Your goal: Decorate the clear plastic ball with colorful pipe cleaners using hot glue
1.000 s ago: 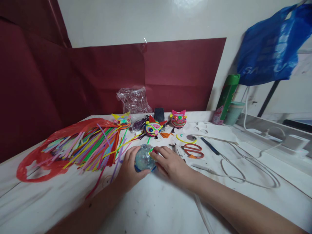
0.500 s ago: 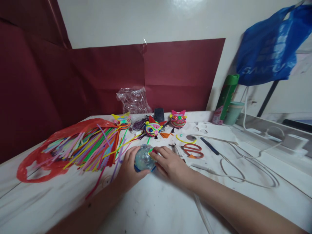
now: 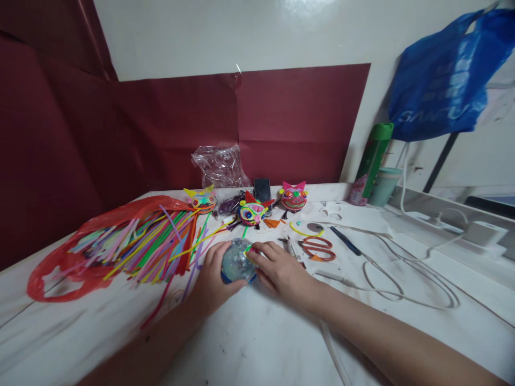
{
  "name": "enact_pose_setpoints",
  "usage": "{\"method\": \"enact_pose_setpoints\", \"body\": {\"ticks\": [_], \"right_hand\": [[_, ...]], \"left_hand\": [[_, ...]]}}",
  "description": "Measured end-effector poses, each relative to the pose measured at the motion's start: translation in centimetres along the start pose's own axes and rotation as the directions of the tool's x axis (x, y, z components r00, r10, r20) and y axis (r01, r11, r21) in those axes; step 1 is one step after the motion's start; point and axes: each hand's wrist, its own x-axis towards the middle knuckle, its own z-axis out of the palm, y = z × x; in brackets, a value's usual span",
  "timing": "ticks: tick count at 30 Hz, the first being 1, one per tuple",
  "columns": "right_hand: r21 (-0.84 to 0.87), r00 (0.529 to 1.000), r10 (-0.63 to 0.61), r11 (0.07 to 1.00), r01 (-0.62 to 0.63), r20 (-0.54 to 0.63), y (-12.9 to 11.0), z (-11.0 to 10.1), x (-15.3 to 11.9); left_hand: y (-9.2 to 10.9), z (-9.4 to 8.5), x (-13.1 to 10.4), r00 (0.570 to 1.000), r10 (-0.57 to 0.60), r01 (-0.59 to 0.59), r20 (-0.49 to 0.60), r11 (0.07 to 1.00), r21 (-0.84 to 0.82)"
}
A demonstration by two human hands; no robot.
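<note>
A round, pale blue-grey ball-like piece (image 3: 236, 261) with a darker blue rim sits on the white table between both hands. My left hand (image 3: 213, 276) curves around its left side, with the thumb along the near edge. My right hand (image 3: 277, 268) has its fingertips on the upper right of the piece, where a small yellow, green and red bit (image 3: 248, 250) shows under them. Just behind stands a colourful decorated head (image 3: 252, 212) with red horns.
Pipe cleaners (image 3: 148, 244) lie on a red bag at left. Two more decorated heads (image 3: 294, 197) (image 3: 201, 199) stand behind. Orange-handled scissors (image 3: 318, 249), a glue bottle, a phone (image 3: 263, 190) and looped cables (image 3: 402, 300) are right and back.
</note>
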Motion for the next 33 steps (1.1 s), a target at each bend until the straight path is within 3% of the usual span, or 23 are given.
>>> {"method": "enact_pose_setpoints", "body": {"ticks": [33], "right_hand": [[0.002, 1.000, 0.022, 1.000, -0.022, 0.012, -0.11, 0.06, -0.16]], "left_hand": [[0.02, 0.13, -0.07, 1.000, -0.025, 0.025, -0.010, 0.999, -0.024]]}}
